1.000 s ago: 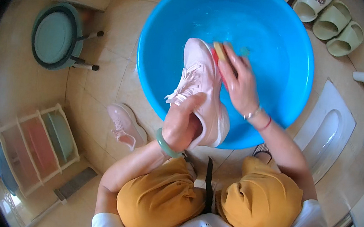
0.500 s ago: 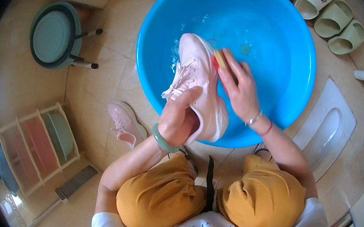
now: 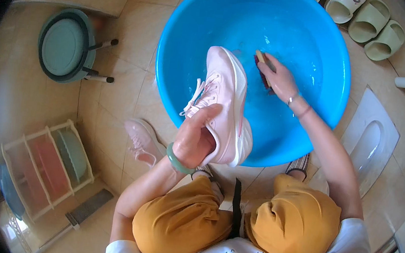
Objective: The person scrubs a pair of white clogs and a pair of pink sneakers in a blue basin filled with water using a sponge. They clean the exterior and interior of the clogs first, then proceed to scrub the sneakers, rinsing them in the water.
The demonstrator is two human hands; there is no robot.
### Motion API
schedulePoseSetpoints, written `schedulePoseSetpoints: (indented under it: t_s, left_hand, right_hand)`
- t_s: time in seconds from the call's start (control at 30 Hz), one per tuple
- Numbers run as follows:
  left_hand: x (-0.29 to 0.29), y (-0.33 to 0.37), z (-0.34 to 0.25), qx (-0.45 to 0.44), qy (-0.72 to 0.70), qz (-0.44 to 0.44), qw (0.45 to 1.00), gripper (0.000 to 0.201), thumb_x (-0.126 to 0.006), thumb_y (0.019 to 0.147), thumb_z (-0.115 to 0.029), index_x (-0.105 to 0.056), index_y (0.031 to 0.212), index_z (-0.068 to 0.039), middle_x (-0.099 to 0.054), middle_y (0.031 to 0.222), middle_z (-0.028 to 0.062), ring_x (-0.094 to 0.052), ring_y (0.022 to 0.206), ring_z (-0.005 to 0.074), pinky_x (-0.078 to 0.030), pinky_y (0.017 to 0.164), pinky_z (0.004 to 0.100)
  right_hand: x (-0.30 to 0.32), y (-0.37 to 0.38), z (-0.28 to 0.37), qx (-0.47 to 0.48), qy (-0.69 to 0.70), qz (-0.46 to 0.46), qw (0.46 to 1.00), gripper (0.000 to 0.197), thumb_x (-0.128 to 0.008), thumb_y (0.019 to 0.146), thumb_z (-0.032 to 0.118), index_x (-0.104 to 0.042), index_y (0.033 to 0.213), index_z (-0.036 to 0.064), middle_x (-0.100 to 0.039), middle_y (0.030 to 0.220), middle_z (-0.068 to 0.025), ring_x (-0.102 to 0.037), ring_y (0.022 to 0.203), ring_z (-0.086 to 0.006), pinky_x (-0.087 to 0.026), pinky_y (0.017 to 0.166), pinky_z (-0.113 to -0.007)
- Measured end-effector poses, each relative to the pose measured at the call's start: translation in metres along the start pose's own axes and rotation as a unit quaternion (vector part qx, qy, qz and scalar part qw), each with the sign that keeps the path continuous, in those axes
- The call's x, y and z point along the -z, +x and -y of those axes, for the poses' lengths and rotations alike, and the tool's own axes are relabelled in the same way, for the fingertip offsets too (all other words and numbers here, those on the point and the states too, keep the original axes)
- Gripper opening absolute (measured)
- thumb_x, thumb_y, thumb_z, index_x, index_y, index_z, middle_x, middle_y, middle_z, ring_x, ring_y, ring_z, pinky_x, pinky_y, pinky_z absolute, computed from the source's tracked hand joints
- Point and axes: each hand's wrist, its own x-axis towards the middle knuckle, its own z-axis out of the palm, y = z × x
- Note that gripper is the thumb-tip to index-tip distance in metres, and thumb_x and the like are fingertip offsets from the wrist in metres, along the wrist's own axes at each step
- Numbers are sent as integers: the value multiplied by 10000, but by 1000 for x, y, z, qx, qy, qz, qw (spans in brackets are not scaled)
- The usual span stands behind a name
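Note:
A pale pink lace-up sneaker (image 3: pixel 226 86) is tilted over the near left part of a big blue basin (image 3: pixel 162 79) of water. My left hand (image 3: pixel 194 138) grips it at the ankle opening, thumb over the tongue and fingers inside. To the right of the shoe, my right hand (image 3: pixel 279 79) is closed round a scrub brush (image 3: pixel 260 58) with a wooden back and dark red bristles. The brush is low in the basin, apart from the shoe, its bristles at the water. The fingers under the brush are partly hidden.
The matching sneaker (image 3: pixel 144 140) lies on the tiled floor by my left forearm. Green slippers (image 3: pixel 369 23) stand at the far right, near a squat toilet (image 3: pixel 370 140). At left are stacked green basins (image 3: pixel 64 46) and a rack (image 3: pixel 48 166) holding coloured basins.
My right hand has moved the brush off the shoe's sole edge, down and right to the water. The shoe has turned slightly more upright in my left hand.

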Motion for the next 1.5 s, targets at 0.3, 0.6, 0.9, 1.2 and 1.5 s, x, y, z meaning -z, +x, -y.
schedulePoseSetpoints:
  t_s: [0.3, 0.6, 0.9, 1.2, 1.5]
  left_hand:
    - [-2, 12, 16, -54, 8, 48, 997, 475, -522, 897, -105, -420, 1355, -26, -573, 1238, 142, -580, 1104, 289, -447, 982, 443]
    - [6, 7, 16, -52, 65, 56, 995, 514, -507, 902, -145, -386, 1392, -45, -553, 1283, 150, -568, 1144, 300, -434, 1018, 464]
    - [-10, 15, 10, -98, 39, 70, 992, 518, -517, 914, -159, -381, 1405, -71, -528, 1316, 121, -548, 1169, 289, -423, 1023, 456]
    - [-1, 10, 20, -29, 26, 62, 997, 520, -550, 871, -71, -409, 1370, -40, -555, 1268, 127, -569, 1122, 283, -453, 981, 435]
    - [4, 15, 15, -23, 30, 45, 998, 490, -515, 906, -137, -410, 1373, -36, -559, 1279, 143, -566, 1154, 295, -427, 1026, 443]
  right_hand:
    - [-18, -83, 75, 249, -3, -182, 951, 514, -612, 920, 357, -503, 1342, 86, -603, 1060, -228, -585, 903, -363, -505, 770, -422]
    - [-10, -59, 80, 239, -41, -170, 955, 516, -613, 922, 347, -512, 1341, 64, -607, 1135, -185, -559, 864, -340, -501, 727, -419]
    - [-20, -70, 73, 292, -8, -157, 943, 504, -624, 907, 339, -532, 1309, 49, -593, 1049, -256, -567, 863, -355, -499, 757, -421]
    - [-13, -51, 80, 232, -31, -165, 958, 521, -609, 919, 329, -495, 1362, 80, -560, 1043, -244, -571, 905, -367, -505, 778, -419]
    - [-23, -70, 69, 243, 17, -166, 955, 527, -612, 916, 364, -528, 1335, 56, -608, 1031, -231, -601, 910, -347, -513, 743, -397]
